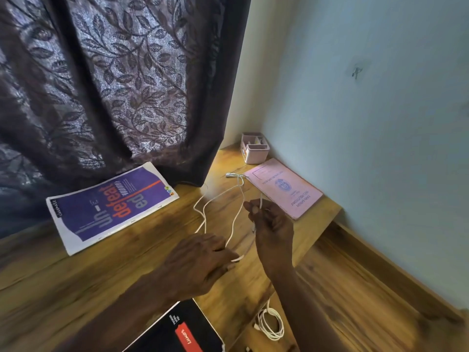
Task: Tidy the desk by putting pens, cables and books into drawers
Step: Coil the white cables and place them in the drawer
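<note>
A white cable (pixel 223 196) lies in loose loops on the wooden desk (pixel 76 275). My right hand (pixel 272 224) pinches one end of it above the desk. My left hand (pixel 200 260) holds another stretch of the same cable near the desk's right edge. A purple book (pixel 111 207) lies flat at the back left. A pink booklet (pixel 284 188) lies at the back right. A black book (pixel 182 329) sits at the near edge. A second white cable (pixel 270 323), coiled, lies in the open drawer (pixel 256 339) below the desk edge.
A pink organiser box (pixel 255 148) stands in the back corner. A dark patterned curtain (pixel 114 85) hangs over the desk's back edge. A pale wall (pixel 380 123) runs along the right, with wooden floor (pixel 355 288) beneath it.
</note>
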